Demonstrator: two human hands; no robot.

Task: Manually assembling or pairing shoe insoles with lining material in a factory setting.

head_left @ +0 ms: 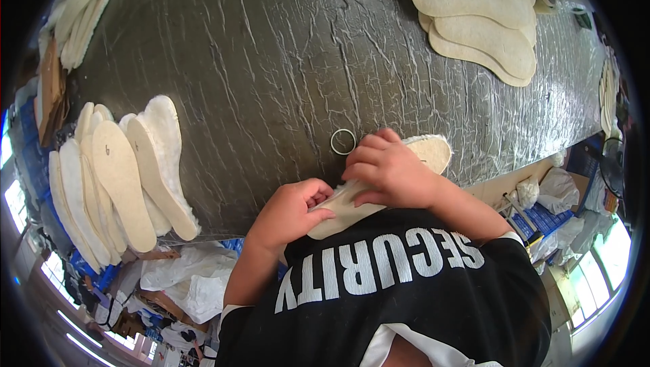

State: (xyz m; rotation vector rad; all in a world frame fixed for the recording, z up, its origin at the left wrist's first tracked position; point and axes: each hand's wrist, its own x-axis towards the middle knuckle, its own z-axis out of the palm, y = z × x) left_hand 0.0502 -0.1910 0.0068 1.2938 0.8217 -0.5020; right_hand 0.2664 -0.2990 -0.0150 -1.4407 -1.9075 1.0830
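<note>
A cream fleece-lined insole (344,212) lies slantwise at the table's near edge, its flat side up and white fluff showing along its rim. My left hand (292,212) pinches its lower left end, thumb on top and fingers curled under the edge. Across its middle, my right hand (391,172) grips it with bent fingers over the far edge and the thumb on the near side. The insole's other end sticks out to the right of that hand. Just beyond my hands, a thin pale ring (343,141) rests on the table.
Overlapping fleece insoles (122,184) lie at the left. Plain cream insoles (477,18) are piled at the far right, and more insoles (88,8) sit at the far left corner. The dark table covering (271,82) is wrinkled. White plastic bags (196,282) hang below the near edge.
</note>
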